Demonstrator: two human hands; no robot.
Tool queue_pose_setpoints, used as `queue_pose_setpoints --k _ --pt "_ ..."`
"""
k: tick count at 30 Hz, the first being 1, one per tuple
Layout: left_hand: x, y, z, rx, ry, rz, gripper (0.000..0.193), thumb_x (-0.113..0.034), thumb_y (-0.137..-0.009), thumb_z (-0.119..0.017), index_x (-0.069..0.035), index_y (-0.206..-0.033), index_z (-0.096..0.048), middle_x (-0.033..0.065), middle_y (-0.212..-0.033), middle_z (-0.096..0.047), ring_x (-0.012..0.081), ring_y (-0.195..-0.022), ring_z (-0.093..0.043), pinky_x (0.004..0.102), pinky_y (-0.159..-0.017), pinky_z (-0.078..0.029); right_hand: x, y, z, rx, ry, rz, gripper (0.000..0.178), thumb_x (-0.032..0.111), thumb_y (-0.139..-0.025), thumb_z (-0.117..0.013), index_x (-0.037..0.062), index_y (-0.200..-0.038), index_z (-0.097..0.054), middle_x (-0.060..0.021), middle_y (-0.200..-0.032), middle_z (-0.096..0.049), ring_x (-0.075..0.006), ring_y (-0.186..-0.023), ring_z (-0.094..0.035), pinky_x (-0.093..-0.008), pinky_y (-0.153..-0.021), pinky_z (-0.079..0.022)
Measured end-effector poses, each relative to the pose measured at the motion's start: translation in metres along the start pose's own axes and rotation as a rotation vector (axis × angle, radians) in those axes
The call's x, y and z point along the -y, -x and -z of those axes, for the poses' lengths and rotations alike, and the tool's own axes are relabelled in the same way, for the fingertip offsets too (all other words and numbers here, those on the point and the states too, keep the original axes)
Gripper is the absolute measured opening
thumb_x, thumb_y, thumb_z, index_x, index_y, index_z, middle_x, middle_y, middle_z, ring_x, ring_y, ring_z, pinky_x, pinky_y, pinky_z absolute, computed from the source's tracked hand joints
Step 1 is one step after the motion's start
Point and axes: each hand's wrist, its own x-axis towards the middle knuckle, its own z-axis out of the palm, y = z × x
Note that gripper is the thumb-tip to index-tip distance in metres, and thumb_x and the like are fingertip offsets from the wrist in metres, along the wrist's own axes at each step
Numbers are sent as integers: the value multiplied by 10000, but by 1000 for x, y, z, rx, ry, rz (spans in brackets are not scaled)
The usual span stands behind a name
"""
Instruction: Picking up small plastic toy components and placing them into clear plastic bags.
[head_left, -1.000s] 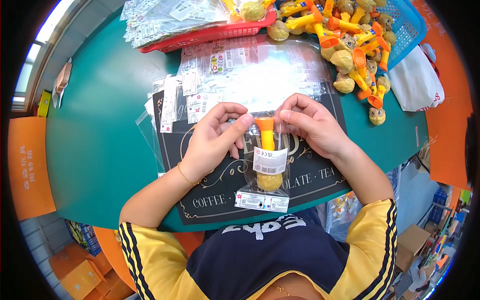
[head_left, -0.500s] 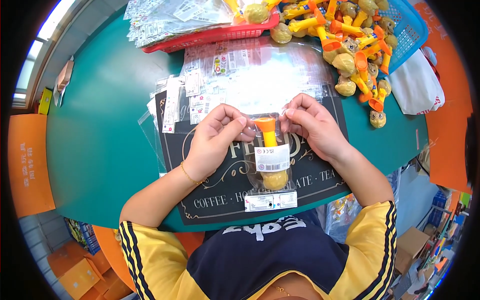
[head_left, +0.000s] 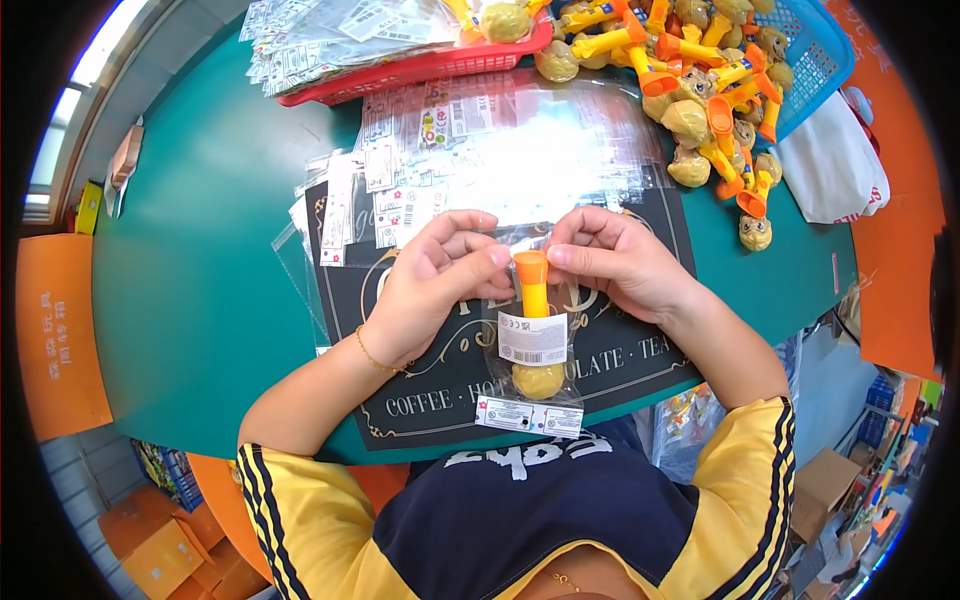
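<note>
Working at a green table (head_left: 190, 260), which fills most of my view. On it, a black printed mat (head_left: 440, 432) right in front of me. Past that, a spread of flat clear bags (head_left: 520, 140), glare washing out its middle, overlapping the mat's far edge. Far right, a heap of toys (head_left: 700, 110), yellow stems, orange flared ends, round tan-gold heads, piled against and partly in a blue basket (head_left: 825, 60). Far side, a red basket (head_left: 400, 72) loaded with printed flat packets, one toy at its right end. White cloth (head_left: 825, 180) near the blue basket.

Both my hands are over the mat, near each other, narrow grips. Left hand (head_left: 445, 265): thumb against curled fingers at the upper left of a clear bag (head_left: 502, 375). Right hand (head_left: 620, 260): thumb and fingers pinching its upper right. Inside the bag, between and below my hands, one yellow toy (head_left: 536, 300), orange end toward my fingertips, round head toward me. Can't tell if the bag rests on the mat or hangs just above. White label (head_left: 532, 340) across the toy's middle; printed strip (head_left: 530, 416) along the bag's near end. Smallest: thin bracelet (head_left: 372, 350), left wrist.
</note>
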Motion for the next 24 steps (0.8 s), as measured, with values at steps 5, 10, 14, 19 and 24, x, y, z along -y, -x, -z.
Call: queue_pose_setpoints --k 5,10,14,19,24 --pt "5 -1 5 29 -81 109 159 -110 -910 -581 -29 -1033 -521 76 -965 -601 124 -870 -607 274 -775 -540 -3 -1 1 -27 34 24 101 112 -881 -627 63 -940 -560 -22 -920 -615 -94 -818 -601 -228 -753 -487" --pt "6 -1 4 -72 -10 -60 92 -116 -923 -566 -51 -973 -526 75 -1025 -595 108 -870 -594 250 -780 -532 -4 -4 9 -30 14 115 86 97 -891 -606 72 -909 -525 -13 -918 -582 -88 -813 -567 -229 -756 -470" --pt "10 1 3 -21 -45 -115 76 -110 -927 -556 -51 -954 -516 72 -1041 -587 106 -889 -591 260 -794 -532 -5 -5 9 -3 70 120 94 100 -893 -602 66 -898 -514 -27 -928 -568 -101 -823 -560 -239 -770 -467" --pt "8 4 0 -30 -133 -143 68 -88 -942 -522 -35 -968 -488 100 -990 -615 158 -877 -627 305 -822 -534 -7 -5 2 -11 119 193 95 106 -890 -606 58 -879 -525 -92 -1035 -584 -143 -900 -583 -266 -787 -476" --pt "7 5 -5 -8 -42 -135 106 -88 -935 -538 -6 -970 -481 123 -982 -629 159 -885 -634 292 -816 -527 -2 -3 4 83 84 162 93 105 -882 -627 44 -877 -557 -166 -1177 -580 -169 -1030 -582 -293 -899 -463"
